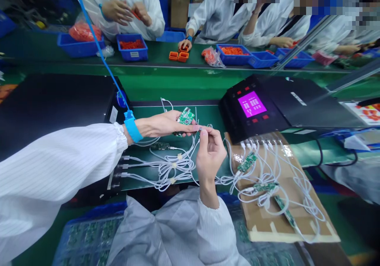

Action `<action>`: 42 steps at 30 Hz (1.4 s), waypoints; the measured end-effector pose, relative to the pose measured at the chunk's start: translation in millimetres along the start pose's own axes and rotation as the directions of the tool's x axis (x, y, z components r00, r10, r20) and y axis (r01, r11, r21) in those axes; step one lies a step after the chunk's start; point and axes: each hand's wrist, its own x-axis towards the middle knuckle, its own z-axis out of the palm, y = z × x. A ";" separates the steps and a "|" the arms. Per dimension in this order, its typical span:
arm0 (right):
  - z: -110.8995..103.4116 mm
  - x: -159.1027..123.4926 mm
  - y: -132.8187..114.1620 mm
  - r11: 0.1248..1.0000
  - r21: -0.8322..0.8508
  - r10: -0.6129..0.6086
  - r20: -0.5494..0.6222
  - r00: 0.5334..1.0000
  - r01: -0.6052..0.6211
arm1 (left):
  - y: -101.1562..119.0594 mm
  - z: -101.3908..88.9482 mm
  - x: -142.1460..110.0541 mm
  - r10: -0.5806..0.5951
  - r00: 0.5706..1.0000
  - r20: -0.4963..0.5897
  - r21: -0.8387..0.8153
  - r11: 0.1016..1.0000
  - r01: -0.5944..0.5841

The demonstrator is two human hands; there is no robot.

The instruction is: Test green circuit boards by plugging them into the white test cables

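Note:
My left hand point(175, 124), with a blue wrist strap point(132, 127), holds a green circuit board point(186, 116) between thumb and fingers above the bench. My right hand point(210, 151) pinches a small grey connector point(201, 129) between thumb and index finger, at the tip of my left thumb. Whether the connector is joined to the board or a cable is hidden by my fingers. Below my hands lie bundled white cables point(175, 167), and another circuit board point(160, 146) rests on the green bench by my left wrist.
A black tester with a lit magenta screen point(252, 104) stands at right, another black box point(59, 103) at left. Cabled boards point(247, 162) lie on cardboard point(267, 226). A blue cord point(101, 54) rises from my wrist strap. Across, co-workers sit behind blue bins point(132, 55) of orange parts.

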 end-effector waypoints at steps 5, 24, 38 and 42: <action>1.6 -3.3 -0.9 1.000 -0.029 -0.007 -0.011 1.000 0.007 | -0.3 3.2 0.4 -0.030 0.999 -0.033 -0.056 0.998 0.028; 6.8 -13.1 26.3 0.916 -0.329 -0.132 0.290 0.948 0.228 | 8.9 -39.6 2.0 -0.123 0.972 -0.201 0.360 0.913 0.190; 20.4 -13.1 53.9 0.654 -0.612 0.131 0.669 0.731 0.444 | -6.9 -41.0 9.7 -0.070 0.892 -0.447 0.378 0.889 0.259; 16.3 28.8 55.8 0.510 -0.803 0.252 0.482 0.839 0.308 | -3.7 -36.4 10.5 -0.086 0.888 -0.451 0.316 0.915 0.249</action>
